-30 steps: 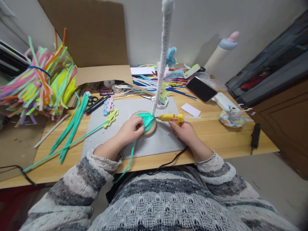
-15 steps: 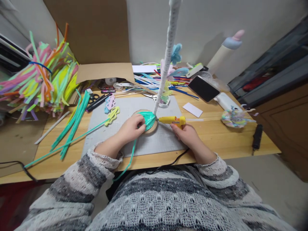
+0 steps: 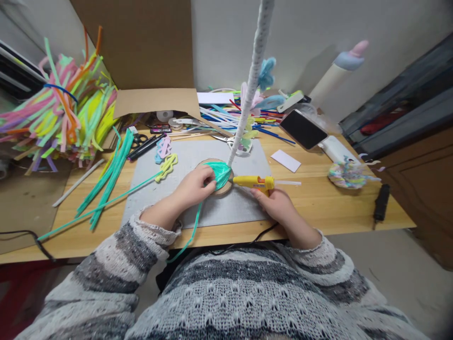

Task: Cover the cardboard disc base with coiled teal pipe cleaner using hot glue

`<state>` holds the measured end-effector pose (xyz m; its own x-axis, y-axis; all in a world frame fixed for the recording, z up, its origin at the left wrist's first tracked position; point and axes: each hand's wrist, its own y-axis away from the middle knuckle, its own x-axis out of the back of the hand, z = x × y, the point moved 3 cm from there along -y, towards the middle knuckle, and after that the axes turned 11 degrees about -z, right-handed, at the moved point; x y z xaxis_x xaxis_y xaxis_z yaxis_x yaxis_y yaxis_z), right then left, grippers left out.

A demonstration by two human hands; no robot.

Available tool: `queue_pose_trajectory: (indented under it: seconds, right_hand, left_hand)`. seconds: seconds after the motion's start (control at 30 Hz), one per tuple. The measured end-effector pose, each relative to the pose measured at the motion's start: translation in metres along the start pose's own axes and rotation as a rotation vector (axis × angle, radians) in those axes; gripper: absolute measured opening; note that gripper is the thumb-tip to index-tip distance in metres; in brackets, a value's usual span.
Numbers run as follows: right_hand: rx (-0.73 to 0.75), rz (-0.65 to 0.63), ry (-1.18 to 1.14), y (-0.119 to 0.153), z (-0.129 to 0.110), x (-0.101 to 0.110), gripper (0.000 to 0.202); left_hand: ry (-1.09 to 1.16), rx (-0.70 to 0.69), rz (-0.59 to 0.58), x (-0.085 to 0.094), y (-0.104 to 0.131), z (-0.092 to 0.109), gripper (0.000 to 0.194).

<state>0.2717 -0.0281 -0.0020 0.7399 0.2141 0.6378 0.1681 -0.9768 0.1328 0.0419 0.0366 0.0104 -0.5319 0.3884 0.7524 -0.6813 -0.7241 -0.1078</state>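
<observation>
My left hand [image 3: 197, 184] is closed, its fingers pinching a green pipe cleaner [image 3: 197, 221] at the left side of a round wood slice [image 3: 224, 190]. Rows of green pipe cleaner cover much of the slice's top. A white wrapped stem [image 3: 248, 94] rises from the slice's far right side. In my right hand [image 3: 278, 204] is a yellow glue gun [image 3: 249, 181], its nozzle pointing left at the slice's right edge. A clear glue stick [image 3: 288, 182] pokes out of its rear. Whether the nozzle touches is too small to tell.
A grey cutting mat [image 3: 170, 198] lies under the work. Green pipe cleaners [image 3: 113, 177] and a yellow pipe-cleaner shape [image 3: 166, 167] are left; a large bundle [image 3: 60, 108] stands beyond. A phone [image 3: 303, 129], white card [image 3: 286, 161] and black tool [image 3: 381, 204] are right.
The glue gun's nozzle has shifted slightly toward me, away from the stem's base. My left hand keeps its pinch on the slice. The whole view has shifted a little.
</observation>
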Motion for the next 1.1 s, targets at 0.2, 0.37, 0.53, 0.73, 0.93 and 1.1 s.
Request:
queue_pose_trajectory:
  seconds: [0.2, 0.37, 0.53, 0.73, 0.93, 1.1]
  right_hand:
    - [-0.033, -0.028, -0.025, 0.004, -0.005, -0.003, 0.040]
    - [-0.031, -0.039, -0.023, 0.007, -0.004, -0.006, 0.038]
    - [-0.088, -0.053, 0.014, 0.011, -0.001, -0.011, 0.040]
    - [-0.053, -0.060, -0.038, 0.014, -0.004, -0.015, 0.035]
    - [-0.062, -0.078, -0.047, 0.015, -0.011, -0.018, 0.031]
    - [-0.085, -0.101, -0.024, 0.019, -0.014, -0.020, 0.034]
  left_hand:
    - [-0.016, 0.001, -0.003, 0.000, 0.000, 0.000, 0.014]
    - [-0.033, -0.018, 0.011, 0.000, 0.000, 0.000, 0.013]
    - [-0.028, -0.020, 0.014, 0.000, 0.000, -0.001, 0.013]
    - [-0.030, -0.014, 0.012, 0.000, 0.000, -0.001, 0.016]
    - [-0.023, -0.002, 0.001, 0.000, 0.000, 0.000, 0.015]
    - [-0.018, -0.015, 0.003, 0.000, 0.000, 0.000, 0.013]
